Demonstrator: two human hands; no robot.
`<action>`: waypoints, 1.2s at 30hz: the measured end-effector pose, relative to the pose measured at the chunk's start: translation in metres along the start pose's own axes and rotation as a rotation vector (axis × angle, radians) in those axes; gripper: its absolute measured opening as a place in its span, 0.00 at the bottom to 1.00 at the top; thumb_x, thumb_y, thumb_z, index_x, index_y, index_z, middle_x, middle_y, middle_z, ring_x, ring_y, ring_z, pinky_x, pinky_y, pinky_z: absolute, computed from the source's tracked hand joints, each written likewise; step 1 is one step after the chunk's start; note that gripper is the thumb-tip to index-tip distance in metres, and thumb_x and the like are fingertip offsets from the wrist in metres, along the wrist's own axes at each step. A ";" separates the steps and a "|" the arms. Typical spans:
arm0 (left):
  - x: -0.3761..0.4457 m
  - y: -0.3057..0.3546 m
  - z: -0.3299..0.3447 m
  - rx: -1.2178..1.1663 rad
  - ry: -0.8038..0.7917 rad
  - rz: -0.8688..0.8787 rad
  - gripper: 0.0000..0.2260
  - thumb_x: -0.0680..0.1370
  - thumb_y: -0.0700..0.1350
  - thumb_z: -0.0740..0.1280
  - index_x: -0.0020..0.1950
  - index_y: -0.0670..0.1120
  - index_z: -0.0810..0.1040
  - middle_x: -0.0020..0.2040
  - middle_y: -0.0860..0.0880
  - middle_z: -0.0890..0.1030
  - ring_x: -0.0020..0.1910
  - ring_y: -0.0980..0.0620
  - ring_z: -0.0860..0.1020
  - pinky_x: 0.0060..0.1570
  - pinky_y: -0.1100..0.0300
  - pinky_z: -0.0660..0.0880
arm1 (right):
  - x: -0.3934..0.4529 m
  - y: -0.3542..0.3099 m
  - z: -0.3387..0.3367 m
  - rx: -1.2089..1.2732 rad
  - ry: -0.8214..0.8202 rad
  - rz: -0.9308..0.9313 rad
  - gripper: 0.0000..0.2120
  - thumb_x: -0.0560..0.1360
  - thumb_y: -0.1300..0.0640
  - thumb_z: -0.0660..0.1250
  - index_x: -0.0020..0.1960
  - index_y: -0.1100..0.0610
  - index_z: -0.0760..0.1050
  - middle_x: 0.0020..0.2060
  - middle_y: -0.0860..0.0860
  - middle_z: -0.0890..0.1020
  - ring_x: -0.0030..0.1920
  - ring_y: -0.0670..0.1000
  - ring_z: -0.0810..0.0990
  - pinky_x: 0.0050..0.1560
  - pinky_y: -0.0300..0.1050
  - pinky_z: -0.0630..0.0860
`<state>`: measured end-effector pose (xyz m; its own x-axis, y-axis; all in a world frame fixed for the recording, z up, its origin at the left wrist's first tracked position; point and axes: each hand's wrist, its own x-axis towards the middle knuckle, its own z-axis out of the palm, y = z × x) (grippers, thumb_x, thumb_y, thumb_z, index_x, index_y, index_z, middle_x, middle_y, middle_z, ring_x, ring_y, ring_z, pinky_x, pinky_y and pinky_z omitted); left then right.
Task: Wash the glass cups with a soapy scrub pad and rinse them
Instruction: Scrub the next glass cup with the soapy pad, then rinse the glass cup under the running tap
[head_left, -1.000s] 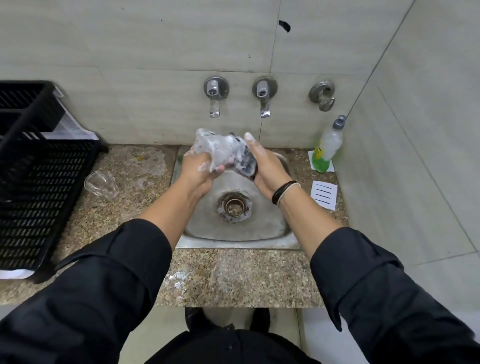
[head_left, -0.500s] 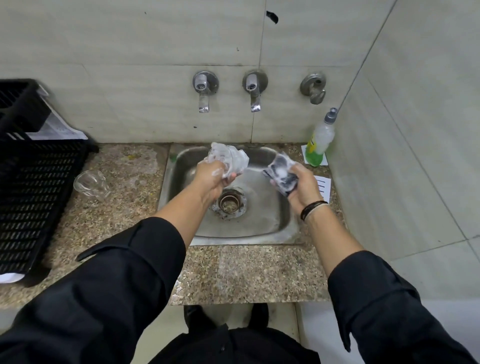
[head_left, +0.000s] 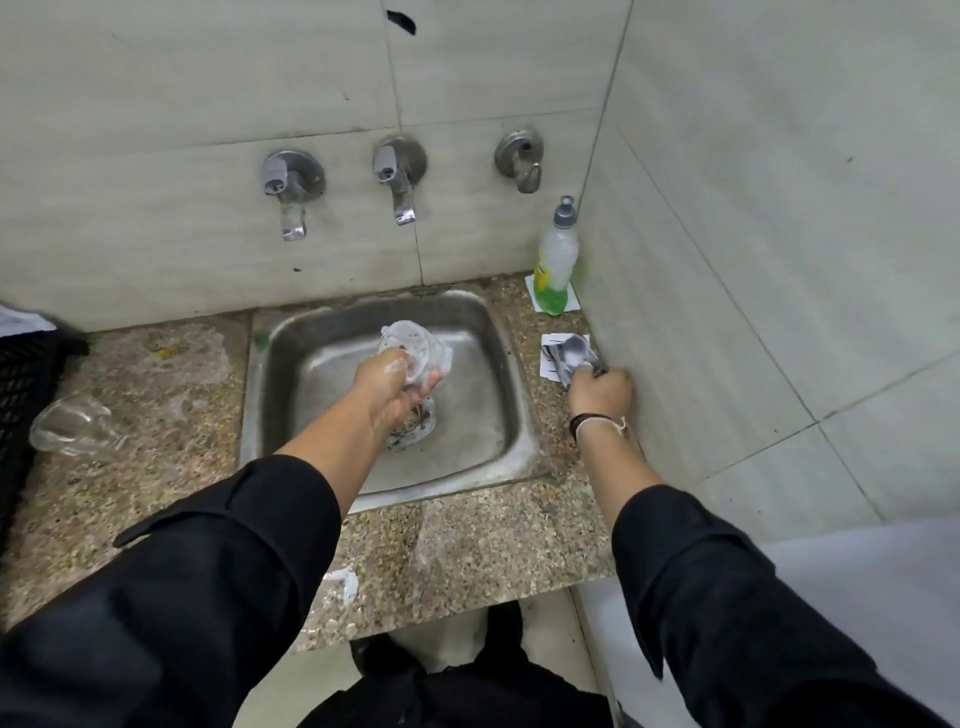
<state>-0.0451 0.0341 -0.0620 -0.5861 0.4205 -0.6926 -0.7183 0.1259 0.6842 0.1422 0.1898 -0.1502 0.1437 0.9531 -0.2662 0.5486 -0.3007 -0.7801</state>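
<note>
A clear, soap-streaked glass cup (head_left: 415, 353) is held in the curled grip of the left hand (head_left: 392, 384) over the steel sink basin (head_left: 467, 415), while the grey foamy scrub pad (head_left: 569, 358) is pinched by the right hand (head_left: 600, 392) at the striped white card (head_left: 550, 345) on the speckled stone surface (head_left: 156, 395). The scrubbing of this cup is judged finished, with rinsing under the wall taps (head_left: 395, 176) not yet done. A second clear glass cup (head_left: 72, 426), lying on its side well left of the left grip, is judged to be left for washing or already rinsed; which cannot be told.

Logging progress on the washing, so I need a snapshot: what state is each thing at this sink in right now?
Soapy glass cup: held over the sink by the left hand.
Scrub pad: sudsy, gripped by the right hand at the paper on the counter.
Second glass cup: lying on its side, untouched.
Taps: no water running.
Soap bottle: upright, capped.
</note>
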 end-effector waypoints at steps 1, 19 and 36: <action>0.001 0.001 0.000 -0.013 0.004 -0.007 0.21 0.77 0.27 0.54 0.66 0.36 0.76 0.61 0.37 0.80 0.38 0.45 0.82 0.24 0.64 0.76 | -0.015 -0.003 -0.003 -0.031 0.047 -0.111 0.20 0.72 0.57 0.61 0.56 0.71 0.78 0.54 0.69 0.80 0.56 0.66 0.78 0.57 0.52 0.69; -0.004 0.069 -0.027 -0.103 0.072 0.066 0.21 0.78 0.27 0.58 0.70 0.36 0.72 0.56 0.38 0.81 0.47 0.42 0.85 0.38 0.53 0.85 | -0.094 -0.259 0.076 -0.343 -0.206 -1.125 0.25 0.76 0.37 0.66 0.47 0.61 0.79 0.47 0.59 0.81 0.51 0.60 0.78 0.53 0.50 0.72; -0.004 0.088 -0.055 -0.082 0.068 0.085 0.18 0.78 0.27 0.57 0.63 0.38 0.78 0.39 0.44 0.85 0.34 0.48 0.86 0.30 0.57 0.82 | -0.025 -0.271 0.070 0.402 -0.794 -0.458 0.13 0.78 0.52 0.72 0.50 0.63 0.80 0.40 0.52 0.83 0.41 0.49 0.83 0.53 0.49 0.83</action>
<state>-0.1259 -0.0057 -0.0116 -0.6686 0.3640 -0.6485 -0.6912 0.0176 0.7225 -0.0676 0.2446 0.0280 -0.6842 0.7251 -0.0788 0.0733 -0.0392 -0.9965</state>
